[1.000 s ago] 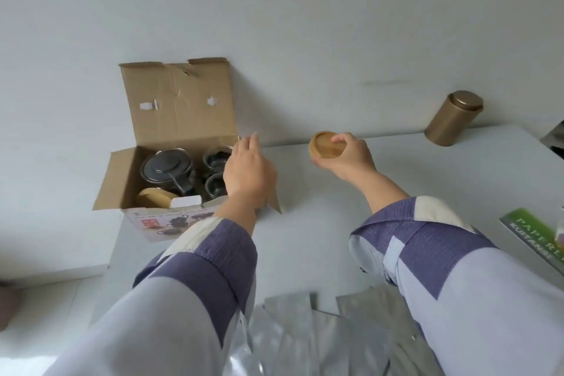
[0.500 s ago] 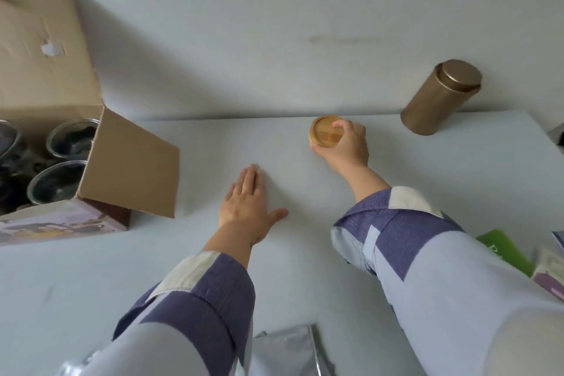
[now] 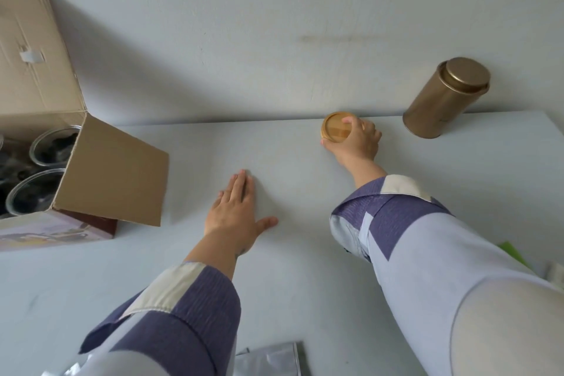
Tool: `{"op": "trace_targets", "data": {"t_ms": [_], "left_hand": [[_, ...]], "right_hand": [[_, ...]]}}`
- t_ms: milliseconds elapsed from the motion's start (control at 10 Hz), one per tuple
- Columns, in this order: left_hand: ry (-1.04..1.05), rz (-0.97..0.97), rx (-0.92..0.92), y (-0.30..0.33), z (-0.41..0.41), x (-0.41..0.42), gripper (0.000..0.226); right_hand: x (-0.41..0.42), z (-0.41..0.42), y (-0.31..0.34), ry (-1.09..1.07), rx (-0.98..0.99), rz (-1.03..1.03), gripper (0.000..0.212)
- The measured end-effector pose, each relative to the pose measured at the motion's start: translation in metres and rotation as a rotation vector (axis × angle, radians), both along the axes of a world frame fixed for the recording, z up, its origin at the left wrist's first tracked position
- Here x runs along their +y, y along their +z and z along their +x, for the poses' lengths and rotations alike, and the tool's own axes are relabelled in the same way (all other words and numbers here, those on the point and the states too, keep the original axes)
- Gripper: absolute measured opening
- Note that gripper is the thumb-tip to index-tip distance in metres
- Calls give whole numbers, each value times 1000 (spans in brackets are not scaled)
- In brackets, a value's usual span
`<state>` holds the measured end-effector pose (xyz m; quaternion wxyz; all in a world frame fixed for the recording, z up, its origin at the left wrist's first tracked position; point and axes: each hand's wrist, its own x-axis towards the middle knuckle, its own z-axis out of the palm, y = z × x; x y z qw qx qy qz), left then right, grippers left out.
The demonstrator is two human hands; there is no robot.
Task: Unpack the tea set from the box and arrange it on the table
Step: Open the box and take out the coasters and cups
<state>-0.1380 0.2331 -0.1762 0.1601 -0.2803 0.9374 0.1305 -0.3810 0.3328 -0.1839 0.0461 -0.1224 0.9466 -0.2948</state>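
My right hand (image 3: 355, 143) grips a round wooden coaster (image 3: 335, 131), held low near the table's far edge, just left of a gold tin. My left hand (image 3: 236, 212) lies flat on the white table (image 3: 290, 284), palm down and fingers together, holding nothing. The open cardboard box (image 3: 113, 174) stands at the left edge of view, its flap hanging toward my left hand. Two glass cups (image 3: 50, 146) with dark contents show inside it; the other contents are cut off by the frame.
A gold cylindrical tin (image 3: 442, 98) stands against the wall at the back right. Silver foil bags (image 3: 271, 359) lie at the table's near edge. A green booklet (image 3: 514, 253) peeks out behind my right sleeve. The white wall runs along the table's far side.
My left hand left the box and came down flat on the table. My right hand carried the coaster toward the gold tin and lowered it. The view swung right.
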Motion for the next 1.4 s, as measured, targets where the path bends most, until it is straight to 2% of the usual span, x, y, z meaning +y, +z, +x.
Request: {"op": "trace_targets", "data": {"t_ms": [100, 300, 400, 500, 600, 700, 900, 1000, 1100, 1200, 1300, 1400], "left_hand": [[1, 4, -2, 0, 0, 0, 96], [4, 4, 4, 1, -1, 0, 96], [3, 25, 26, 5, 1, 0, 96], [14, 104, 71, 18, 6, -8, 86], [96, 121, 193, 46, 17, -26, 66], [144, 11, 375, 75, 43, -42, 49], [178, -118, 645, 112, 130, -93, 43], [213, -187, 678, 124, 178, -131, 44], [324, -259, 664, 126, 225, -172, 46], [503, -245, 634, 125, 262, -204, 48], [641, -146, 572, 118, 284, -222, 46], [677, -15, 541, 113, 298, -228, 39]], "right_hand": [[0, 1, 3, 13, -23, 0, 64], [13, 19, 18, 60, -87, 34, 84], [22, 51, 21, 102, -1, 129, 89], [22, 91, 27, 167, 35, 158, 81], [10, 130, 40, 239, 6, 120, 71], [-10, 167, 60, 310, -37, 71, 64], [-84, 247, 107, 487, 5, -16, 52], [-124, 287, 129, 578, 51, -49, 48], [-161, 328, 137, 685, 84, -85, 41], [-192, 366, 138, 774, 95, -103, 32], [-221, 399, 141, 856, 34, -158, 30], [-243, 421, 141, 895, 45, -103, 30]]}}
